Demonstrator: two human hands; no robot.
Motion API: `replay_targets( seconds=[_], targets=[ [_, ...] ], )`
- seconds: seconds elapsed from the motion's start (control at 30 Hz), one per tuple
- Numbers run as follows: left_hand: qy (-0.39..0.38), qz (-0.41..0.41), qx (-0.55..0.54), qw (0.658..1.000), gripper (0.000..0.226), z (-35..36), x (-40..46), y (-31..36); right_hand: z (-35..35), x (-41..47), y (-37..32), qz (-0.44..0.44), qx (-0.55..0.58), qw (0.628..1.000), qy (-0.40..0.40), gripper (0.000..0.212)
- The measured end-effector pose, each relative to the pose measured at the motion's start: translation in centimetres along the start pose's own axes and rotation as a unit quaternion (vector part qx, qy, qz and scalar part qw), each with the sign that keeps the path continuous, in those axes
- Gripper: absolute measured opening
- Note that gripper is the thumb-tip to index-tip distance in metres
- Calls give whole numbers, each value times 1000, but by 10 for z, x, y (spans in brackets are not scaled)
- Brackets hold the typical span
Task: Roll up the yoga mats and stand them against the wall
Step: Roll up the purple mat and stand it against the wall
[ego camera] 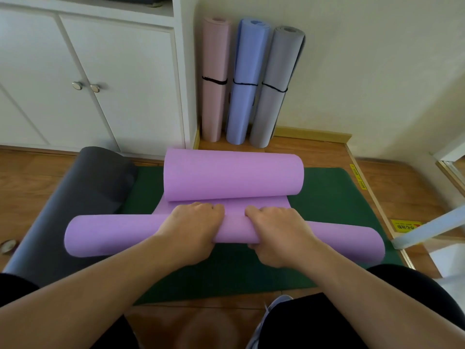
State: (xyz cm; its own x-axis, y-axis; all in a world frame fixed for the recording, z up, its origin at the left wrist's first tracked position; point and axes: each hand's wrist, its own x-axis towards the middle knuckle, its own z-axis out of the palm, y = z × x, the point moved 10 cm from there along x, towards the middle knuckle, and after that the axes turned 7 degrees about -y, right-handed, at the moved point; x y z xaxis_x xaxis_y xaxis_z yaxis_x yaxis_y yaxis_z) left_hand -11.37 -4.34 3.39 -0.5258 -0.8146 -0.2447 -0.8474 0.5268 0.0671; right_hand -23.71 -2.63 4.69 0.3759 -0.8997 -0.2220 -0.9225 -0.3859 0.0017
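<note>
Step in hand: rolling of purple mat [226, 233], judged midway.
Left hand [193, 225]: fingers curled over near roll, knuckles up, gripping it close to centre.
Right hand [276, 230]: fingers curled over same roll, thumb tucked beneath, gripping just beside the left.
Reason for hold: central paired grip judged to keep the roll tight and even.
Mat position: lying on green mat [327, 197], far end curled into second loose roll [234, 176], touching the hands' fingertips.
Obstruction: far roll likely needing flattening first.
Surroundings: dark grey mat [83, 192] at left, partly rolled; pink mat [215, 79], blue mat [247, 81], grey mat [273, 91] banded, upright against wall [377, 59].
</note>
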Motion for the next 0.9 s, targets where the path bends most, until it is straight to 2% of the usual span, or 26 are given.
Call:
replay_targets(
  seconds=[0.13, 0.2, 0.27, 0.4, 0.5, 0.63, 0.77, 0.9],
  targets=[
    [-62, -20, -43, 997, 22, 1, 5, -13, -9, -6, -10, -14, -40, 998, 50, 63],
    [-71, -15, -44, 996, 20, -2, 5, -13, -7, -7, -10, -5, -45, 998, 42, 55],
    [-49, -7, -33, 998, 20, -9, 3, -9, -3, -4, -5, 8, -26, 1000, 11, 43],
    [38, -4, 25, 999, 34, -30, 0, 3, -4, 3, 13, 30, 32, 999, -25, 38],
    [29, -13, 15, 999, 27, -29, 5, 3, -17, 2, 13, 22, 9, 1000, 17, 43],
    [-29, -28, -40, 998, 25, -23, 10, -12, -27, -5, 5, 18, -49, 996, 76, 63],
    [-19, -15, -23, 999, 34, -19, 8, -13, -12, 2, 5, 31, -29, 998, 44, 42],
    [11, 0, 28, 1000, 48, -15, 7, -3, 2, 11, 14, 41, 11, 999, -14, 37]
  ],
)
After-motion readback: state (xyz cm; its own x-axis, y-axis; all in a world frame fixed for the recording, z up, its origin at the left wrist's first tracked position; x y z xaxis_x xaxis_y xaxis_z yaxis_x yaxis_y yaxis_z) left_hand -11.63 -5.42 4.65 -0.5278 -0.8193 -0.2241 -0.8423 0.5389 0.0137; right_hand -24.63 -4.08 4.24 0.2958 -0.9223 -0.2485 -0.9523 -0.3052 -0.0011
